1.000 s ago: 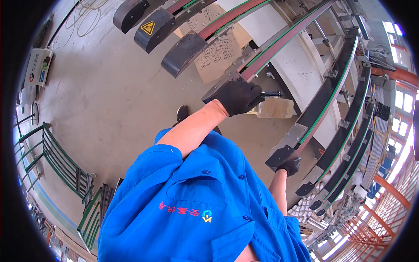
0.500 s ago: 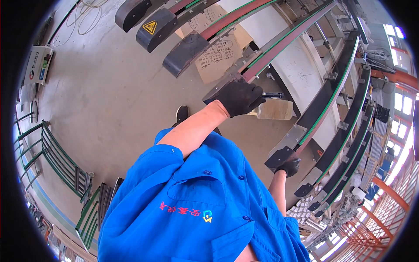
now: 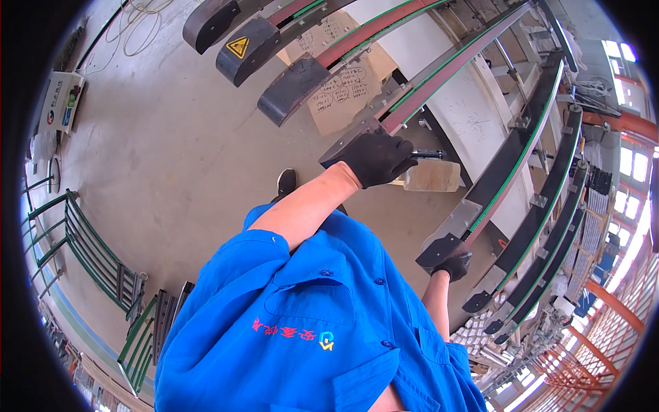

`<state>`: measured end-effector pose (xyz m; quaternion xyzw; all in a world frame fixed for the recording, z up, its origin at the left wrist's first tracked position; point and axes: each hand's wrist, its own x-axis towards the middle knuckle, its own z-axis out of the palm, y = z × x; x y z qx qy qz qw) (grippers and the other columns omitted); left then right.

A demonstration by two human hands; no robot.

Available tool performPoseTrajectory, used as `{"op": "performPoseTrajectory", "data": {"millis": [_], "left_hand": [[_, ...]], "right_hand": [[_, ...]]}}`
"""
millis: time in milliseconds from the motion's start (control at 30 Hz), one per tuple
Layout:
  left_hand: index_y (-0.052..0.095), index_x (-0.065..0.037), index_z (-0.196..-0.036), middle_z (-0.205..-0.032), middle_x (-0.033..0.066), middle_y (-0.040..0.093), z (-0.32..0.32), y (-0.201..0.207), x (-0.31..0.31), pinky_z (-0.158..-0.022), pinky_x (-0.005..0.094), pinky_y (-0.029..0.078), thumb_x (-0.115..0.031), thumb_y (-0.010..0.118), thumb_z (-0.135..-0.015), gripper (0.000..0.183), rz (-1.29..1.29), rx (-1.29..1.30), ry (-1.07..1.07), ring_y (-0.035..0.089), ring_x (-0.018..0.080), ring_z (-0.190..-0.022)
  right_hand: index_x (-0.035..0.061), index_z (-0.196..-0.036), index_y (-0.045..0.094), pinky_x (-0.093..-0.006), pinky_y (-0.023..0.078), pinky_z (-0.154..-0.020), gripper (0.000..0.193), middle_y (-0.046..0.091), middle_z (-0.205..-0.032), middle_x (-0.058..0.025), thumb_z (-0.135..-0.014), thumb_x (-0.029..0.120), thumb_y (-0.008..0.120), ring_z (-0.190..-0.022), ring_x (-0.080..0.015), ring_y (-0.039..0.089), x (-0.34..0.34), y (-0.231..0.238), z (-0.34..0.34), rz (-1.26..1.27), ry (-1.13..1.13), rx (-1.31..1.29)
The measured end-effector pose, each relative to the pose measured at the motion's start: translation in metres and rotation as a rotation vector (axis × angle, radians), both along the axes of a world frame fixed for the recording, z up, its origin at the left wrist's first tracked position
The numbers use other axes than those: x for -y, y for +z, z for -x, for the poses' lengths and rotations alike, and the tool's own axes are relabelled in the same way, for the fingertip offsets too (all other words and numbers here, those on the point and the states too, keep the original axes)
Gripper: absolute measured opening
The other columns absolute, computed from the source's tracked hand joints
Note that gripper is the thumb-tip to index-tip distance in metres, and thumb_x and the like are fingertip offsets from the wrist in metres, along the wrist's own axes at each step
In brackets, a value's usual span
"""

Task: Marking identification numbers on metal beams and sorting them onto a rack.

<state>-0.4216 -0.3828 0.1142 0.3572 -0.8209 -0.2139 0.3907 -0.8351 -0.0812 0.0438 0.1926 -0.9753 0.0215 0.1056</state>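
My left hand (image 3: 379, 158), in a black glove, is closed around a slim black pen-like cylinder (image 3: 429, 154) with shiny bands. One end of the cylinder sticks out to the right of the fingers; the rest is hidden in the glove. Just beyond this hand is the dark end cap (image 3: 349, 143) of a long conveyor rail with a reddish belt and green edging. My right hand (image 3: 453, 264), also black-gloved, is curled against the black end cap (image 3: 439, 251) of another rail farther right. The cap partly covers its fingers, so what they grip is hidden.
Several more rails with dark caps (image 3: 294, 89) jut in from the far side, one bearing a yellow warning sticker (image 3: 238, 47). Cardboard with handwriting (image 3: 343, 96) lies beneath them. A pale block (image 3: 432, 176) sits past my left hand. Green metal frames (image 3: 103, 257) stand at left.
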Motion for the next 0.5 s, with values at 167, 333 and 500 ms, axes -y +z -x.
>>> {"op": "performPoseTrajectory", "data": {"millis": [167,333,500], "left_hand": [[0.061,-0.011,-0.093,-0.077,0.0087,0.065,-0.001,-0.002,-0.001,-0.059,0.0478,0.054,-0.032,0.071,-0.095,0.023,0.011,-0.020,0.008,0.069,0.0328,-0.069],[0.063,-0.013,-0.095,-0.075,0.0093,0.065,0.002,0.004,0.002,-0.062,0.0480,0.054,-0.033,0.070,-0.095,0.021,0.031,0.025,0.007,0.067,0.0354,-0.069],[0.063,-0.010,-0.100,-0.078,0.0100,0.066,0.004,0.009,0.001,-0.059,0.0461,0.053,-0.032,0.074,-0.094,0.025,0.016,0.089,-0.027,0.067,0.0319,-0.070]], "right_hand": [[0.0104,-0.103,0.066,-0.0412,0.060,-0.066,0.040,0.074,-0.091,-0.0091,-0.102,0.050,0.061,-0.085,-0.0283,0.076,-0.008,-0.008,0.005,-0.014,0.078,0.052],[0.0055,-0.102,0.070,-0.0466,0.059,-0.076,0.044,0.075,-0.095,-0.0167,-0.103,0.049,0.061,-0.092,-0.0366,0.075,0.006,-0.001,-0.012,0.369,0.107,-0.005],[-0.0008,-0.100,0.075,-0.0541,0.054,-0.083,0.052,0.076,-0.102,-0.0252,-0.106,0.047,0.055,-0.098,-0.0462,0.071,0.022,0.025,-0.036,0.497,-0.224,0.117]]}}
